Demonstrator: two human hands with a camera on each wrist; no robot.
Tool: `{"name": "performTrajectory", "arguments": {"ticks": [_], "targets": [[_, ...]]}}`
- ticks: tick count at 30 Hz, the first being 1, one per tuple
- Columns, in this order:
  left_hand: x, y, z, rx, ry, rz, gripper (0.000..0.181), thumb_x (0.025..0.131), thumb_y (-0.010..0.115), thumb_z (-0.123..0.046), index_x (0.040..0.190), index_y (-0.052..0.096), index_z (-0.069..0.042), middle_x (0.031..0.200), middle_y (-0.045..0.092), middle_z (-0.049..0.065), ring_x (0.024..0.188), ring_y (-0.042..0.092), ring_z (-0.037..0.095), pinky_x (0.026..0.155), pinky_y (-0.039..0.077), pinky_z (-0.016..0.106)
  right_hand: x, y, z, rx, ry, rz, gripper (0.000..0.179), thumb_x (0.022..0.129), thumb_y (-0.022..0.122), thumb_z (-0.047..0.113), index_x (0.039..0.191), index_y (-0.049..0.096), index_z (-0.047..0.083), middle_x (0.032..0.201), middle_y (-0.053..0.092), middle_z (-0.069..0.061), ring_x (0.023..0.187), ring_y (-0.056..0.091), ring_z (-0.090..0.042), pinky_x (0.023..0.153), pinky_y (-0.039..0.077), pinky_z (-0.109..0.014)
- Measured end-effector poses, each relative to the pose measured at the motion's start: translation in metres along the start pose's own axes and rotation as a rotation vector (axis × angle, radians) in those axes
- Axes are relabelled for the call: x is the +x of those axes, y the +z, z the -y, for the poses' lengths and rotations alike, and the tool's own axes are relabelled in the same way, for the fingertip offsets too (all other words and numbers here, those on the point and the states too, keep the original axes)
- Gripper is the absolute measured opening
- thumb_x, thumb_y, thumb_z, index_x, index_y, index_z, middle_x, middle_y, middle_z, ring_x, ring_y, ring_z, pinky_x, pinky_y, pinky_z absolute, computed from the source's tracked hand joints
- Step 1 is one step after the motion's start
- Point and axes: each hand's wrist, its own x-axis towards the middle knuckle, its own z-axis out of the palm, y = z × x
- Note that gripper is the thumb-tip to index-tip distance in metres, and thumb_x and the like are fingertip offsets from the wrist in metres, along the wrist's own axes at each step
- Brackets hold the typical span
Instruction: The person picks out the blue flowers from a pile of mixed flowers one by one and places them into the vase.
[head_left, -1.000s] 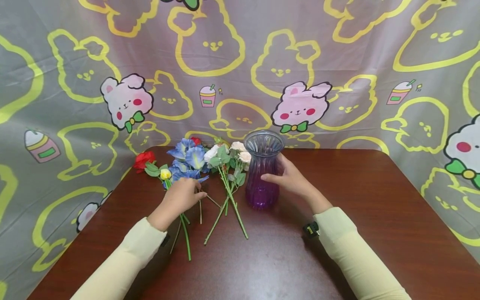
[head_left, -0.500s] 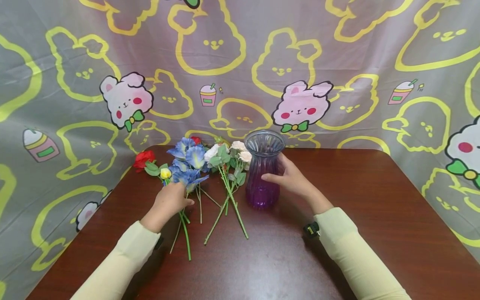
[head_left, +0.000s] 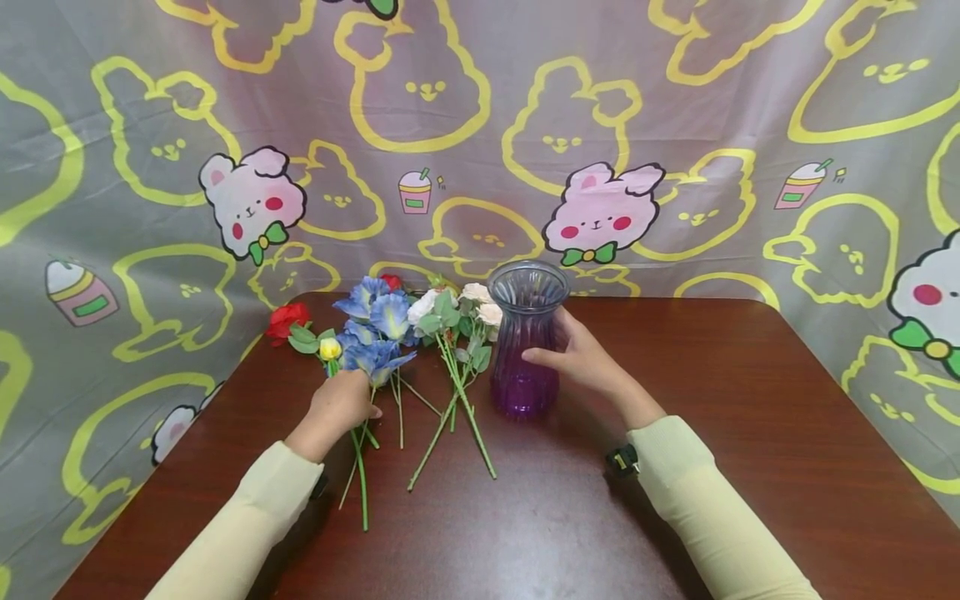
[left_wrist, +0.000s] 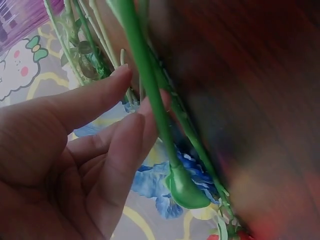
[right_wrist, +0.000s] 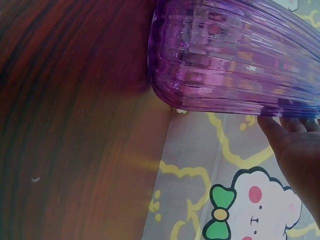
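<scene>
Currently, your left hand (head_left: 341, 404) is at a thick green stem (left_wrist: 140, 55) on the left of the table (head_left: 675, 517). The left wrist view shows the thumb and fingers half bent, with a narrow gap between them; one fingertip reaches behind the stem, but no pinch is visible. That stem seems to lead to the yellow bud (head_left: 330, 348), just beside the blue flowers (head_left: 390, 315).

Your right hand (head_left: 592, 362) holds the vase (head_left: 525, 367), thumb across the front, fingers on the side away from the flowers. It stands upright on the table, purple below and clear grey at the flared rim. Just left of it lie the white flowers (head_left: 490, 313), their stems crossing; the red flower (head_left: 288, 322) is at the far left.

The stem looks light, smooth and fairly stiff, probably plastic; you would best pinch it mid-length, below the bud, clear of neighbouring petals, which look soft. The vase looks like glass, likely heavier, slick and breakable; its ribbed body should give your palm the surest hold.
</scene>
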Motion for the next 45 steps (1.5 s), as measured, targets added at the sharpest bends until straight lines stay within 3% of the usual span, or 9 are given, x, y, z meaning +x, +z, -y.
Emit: {"name": "performTrajectory", "arguments": {"ticks": [8, 16, 26, 35, 42, 45], "targets": [[0.003, 0.003, 0.003, -0.03, -0.002, 0.051, 0.029, 0.077, 0.082, -0.016, 0.057, 0.064, -0.007, 0.043, 0.054, -0.002, 0.043, 0.057, 0.012, 0.05, 0.048, 0.034, -0.004, 0.004, 0.025, -0.017, -0.002, 0.012, 0.076, 0.087, 0.069, -0.003, 0.149, 0.025, -0.003, 0.142, 0.044, -0.025, 0.13, 0.044, -0.038, 0.105, 0.036, -0.048], [0.005, 0.005, 0.008, -0.088, -0.019, 0.086, 0.026, 0.079, 0.078, -0.012, 0.057, 0.065, -0.006, 0.044, 0.057, -0.001, 0.041, 0.059, 0.013, 0.049, 0.049, 0.033, 0.0, 0.0, 0.001, -0.003, 0.002, 0.005, 0.08, 0.087, 0.071, 0.0, 0.152, 0.025, 0.008, 0.144, 0.044, -0.016, 0.132, 0.043, -0.029, 0.107, 0.034, -0.044], [0.005, 0.003, 0.009, -0.132, -0.045, 0.103, 0.027, 0.083, 0.073, -0.009, 0.057, 0.066, -0.006, 0.048, 0.059, 0.0, 0.043, 0.061, 0.013, 0.056, 0.052, 0.034, 0.0, -0.001, -0.004, -0.006, -0.01, 0.002, 0.078, 0.087, 0.074, 0.009, 0.151, 0.029, 0.011, 0.143, 0.046, -0.013, 0.132, 0.044, -0.026, 0.107, 0.035, -0.044], [0.003, -0.001, 0.01, -0.173, -0.008, 0.047, 0.032, 0.087, 0.073, -0.013, 0.056, 0.065, -0.009, 0.048, 0.059, -0.001, 0.043, 0.059, 0.012, 0.056, 0.05, 0.033, 0.001, -0.001, -0.001, -0.01, 0.02, 0.006, 0.08, 0.087, 0.071, 0.0, 0.152, 0.024, 0.007, 0.145, 0.043, -0.017, 0.134, 0.041, -0.031, 0.108, 0.033, -0.046], [-0.002, -0.009, 0.004, -0.232, 0.016, -0.029, 0.032, 0.086, 0.073, -0.013, 0.057, 0.063, -0.008, 0.048, 0.059, -0.001, 0.041, 0.058, 0.013, 0.052, 0.048, 0.032, -0.005, 0.003, 0.027, -0.024, 0.033, 0.015, 0.079, 0.087, 0.071, 0.0, 0.15, 0.024, 0.0, 0.145, 0.042, -0.022, 0.134, 0.041, -0.034, 0.107, 0.034, -0.047], [-0.003, -0.013, 0.002, -0.236, 0.027, -0.068, 0.028, 0.086, 0.074, -0.012, 0.06, 0.064, -0.007, 0.048, 0.059, -0.002, 0.041, 0.058, 0.012, 0.052, 0.048, 0.032, -0.005, 0.004, 0.029, -0.017, 0.037, 0.012, 0.078, 0.087, 0.07, -0.001, 0.151, 0.024, 0.001, 0.145, 0.042, -0.021, 0.134, 0.041, -0.033, 0.108, 0.034, -0.046]]}}
